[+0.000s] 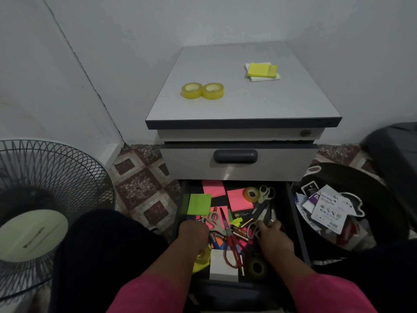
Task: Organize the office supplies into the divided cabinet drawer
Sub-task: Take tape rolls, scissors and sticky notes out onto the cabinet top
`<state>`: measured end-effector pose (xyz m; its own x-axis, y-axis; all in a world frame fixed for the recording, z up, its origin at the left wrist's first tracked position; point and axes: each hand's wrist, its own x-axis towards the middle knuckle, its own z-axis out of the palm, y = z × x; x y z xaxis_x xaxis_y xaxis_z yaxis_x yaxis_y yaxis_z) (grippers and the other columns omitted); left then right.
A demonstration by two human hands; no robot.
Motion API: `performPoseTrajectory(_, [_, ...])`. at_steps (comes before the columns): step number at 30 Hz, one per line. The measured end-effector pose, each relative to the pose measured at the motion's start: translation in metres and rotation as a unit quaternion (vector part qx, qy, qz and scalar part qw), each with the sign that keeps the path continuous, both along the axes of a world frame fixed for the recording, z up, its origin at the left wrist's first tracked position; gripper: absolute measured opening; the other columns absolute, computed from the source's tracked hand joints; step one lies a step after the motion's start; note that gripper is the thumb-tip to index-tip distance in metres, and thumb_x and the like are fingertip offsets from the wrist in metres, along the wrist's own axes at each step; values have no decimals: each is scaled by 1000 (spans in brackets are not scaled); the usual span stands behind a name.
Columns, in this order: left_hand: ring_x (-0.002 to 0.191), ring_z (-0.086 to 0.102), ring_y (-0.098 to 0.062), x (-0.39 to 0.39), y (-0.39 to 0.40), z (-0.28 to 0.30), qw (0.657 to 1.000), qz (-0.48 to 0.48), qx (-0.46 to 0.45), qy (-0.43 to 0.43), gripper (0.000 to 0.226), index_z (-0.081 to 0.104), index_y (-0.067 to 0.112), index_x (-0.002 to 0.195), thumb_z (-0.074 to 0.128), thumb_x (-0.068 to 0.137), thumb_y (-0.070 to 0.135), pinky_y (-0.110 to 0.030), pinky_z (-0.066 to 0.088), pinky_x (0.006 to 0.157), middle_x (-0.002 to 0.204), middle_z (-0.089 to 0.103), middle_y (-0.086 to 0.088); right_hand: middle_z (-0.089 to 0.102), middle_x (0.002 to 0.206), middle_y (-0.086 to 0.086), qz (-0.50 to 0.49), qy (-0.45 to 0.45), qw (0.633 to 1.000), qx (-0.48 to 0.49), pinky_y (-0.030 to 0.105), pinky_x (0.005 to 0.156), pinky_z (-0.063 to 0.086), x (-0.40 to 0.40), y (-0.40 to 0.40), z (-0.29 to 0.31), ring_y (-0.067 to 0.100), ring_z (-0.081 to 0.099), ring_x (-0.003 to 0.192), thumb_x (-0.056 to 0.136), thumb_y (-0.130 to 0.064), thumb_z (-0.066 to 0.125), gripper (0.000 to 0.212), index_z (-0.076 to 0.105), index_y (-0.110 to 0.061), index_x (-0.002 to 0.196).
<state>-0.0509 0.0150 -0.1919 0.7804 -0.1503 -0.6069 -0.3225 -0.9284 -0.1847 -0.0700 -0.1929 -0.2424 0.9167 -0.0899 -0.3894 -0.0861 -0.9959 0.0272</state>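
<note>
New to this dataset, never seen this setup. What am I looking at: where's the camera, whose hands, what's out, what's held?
There is no robot here. A person wears a wide-angle camera on the head, so the single view looks forward and down over their own arms in pink sleeves.

In front is a small drawer cabinet. On its top sit two rolls of yellow tape, touching, and a stack of yellow sticky notes.

The bottom drawer is pulled open and cluttered: a green sticky pad, pink sticky pads, red-handled scissors, batteries and more tape.

The left hand reaches into the drawer's left side; its fingers are hidden, so what it holds is unclear. The right hand grips grey-handled scissors.

A fan stands left, a bin of packaging right.
</note>
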Motion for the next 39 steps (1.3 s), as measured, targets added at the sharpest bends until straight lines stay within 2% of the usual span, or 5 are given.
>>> performPoseTrajectory(5, [120, 53, -28, 1, 2, 0, 1000, 20, -11, 11, 40, 52, 11, 129, 61, 90, 16, -39, 45, 93, 130, 56, -10, 30, 139, 20, -23, 4, 1000, 17, 32, 84, 54, -2, 0, 0, 25, 58, 111, 97, -15, 42, 56, 17, -22, 147])
performPoseTrajectory(13, [121, 53, -27, 6, 2, 3, 999, -5, -25, -34, 34, 55, 11, 126, 55, 92, 12, -39, 44, 97, 131, 56, -8, 29, 138, 19, -16, -3, 1000, 19, 30, 79, 55, -2, -2, 2, 23, 63, 104, 96, -14, 44, 58, 18, -26, 147])
performPoseTrajectory(18, [118, 54, -26, 14, -1, 4, 999, 11, -44, -24, 35, 57, 14, 122, 61, 88, 20, -38, 46, 92, 128, 57, -6, 25, 146, 16, 4, 19, 999, 48, 34, 93, 50, 0, -3, 0, 25, 54, 119, 99, -12, 40, 46, 30, -15, 144])
performPoseTrajectory(27, [120, 52, -25, 16, -1, 3, 999, -1, -31, -14, 36, 55, 15, 125, 60, 90, 24, -38, 46, 93, 130, 55, -5, 26, 143, 15, -5, 11, 998, 62, 34, 90, 52, 2, -5, 0, 24, 58, 111, 97, -12, 43, 46, 33, -18, 142])
performPoseTrajectory(39, [118, 54, -26, 17, 0, 0, 999, -16, -29, 2, 37, 56, 14, 125, 61, 89, 22, -38, 47, 91, 129, 56, -6, 52, 125, 9, 9, 31, 995, 89, 33, 90, 49, 6, -7, 3, 23, 57, 109, 97, -16, 41, 26, 55, -16, 119])
